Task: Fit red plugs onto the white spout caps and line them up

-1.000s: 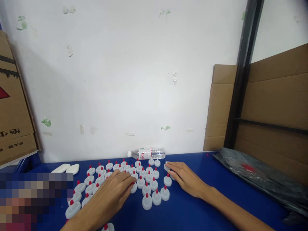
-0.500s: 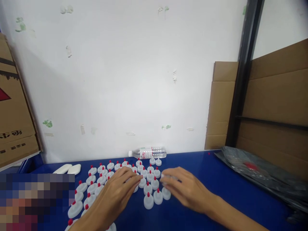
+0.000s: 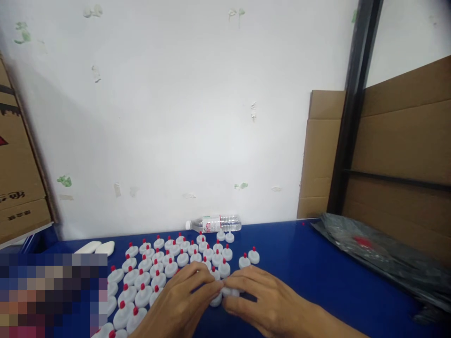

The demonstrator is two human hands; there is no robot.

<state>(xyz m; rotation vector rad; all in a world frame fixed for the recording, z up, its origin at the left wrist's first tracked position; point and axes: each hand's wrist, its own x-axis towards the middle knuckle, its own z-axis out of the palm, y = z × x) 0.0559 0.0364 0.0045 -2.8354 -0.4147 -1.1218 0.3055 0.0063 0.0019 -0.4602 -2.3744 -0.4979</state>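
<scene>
Many white round caps with red tips (image 3: pixel 170 268) stand on the blue table (image 3: pixel 303 281), mostly to the left and middle. My left hand (image 3: pixel 186 298) is bent over the near middle of them, its fingertips pressed together; what they pinch is hidden. Facing it, my right hand (image 3: pixel 264 298) has its thumb and fingers closed about a white cap (image 3: pixel 230 292), whose top is covered by the fingers. The fingertips of both hands meet at this cap. Just beyond my right hand stand two red-tipped caps (image 3: pixel 253 256).
A clear plastic bottle (image 3: pixel 225 223) lies against the white wall, with two caps without red tips (image 3: pixel 229 237) before it. Two white oval pieces (image 3: pixel 104 248) lie at left. Dark plastic sheeting (image 3: pixel 373 258) covers the right side. Cardboard (image 3: pixel 320 155) leans behind.
My hands have come together and nearer to me, their fingertips now meeting at a white cap. Two red-tipped caps now show beyond my right hand, where it was before.
</scene>
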